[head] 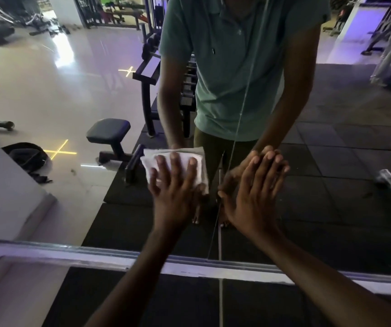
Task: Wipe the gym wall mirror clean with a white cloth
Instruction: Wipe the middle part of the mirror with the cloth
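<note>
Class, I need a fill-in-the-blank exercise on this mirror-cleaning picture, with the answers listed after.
1. The left hand presses a white ____ flat against the mirror.
2. The right hand rests on the glass holding ____.
3. A vertical ____ between mirror panels runs just left of the right hand.
4. The reflected shirt is ____.

Answers: cloth; nothing; seam; green

No text, label, brand or number can be read anywhere in the view. The only marks seen are two glowing yellow crosses [58, 151] reflected on the pale floor [36, 90] in the mirror [331, 161]; no wording is carried by them.
</note>
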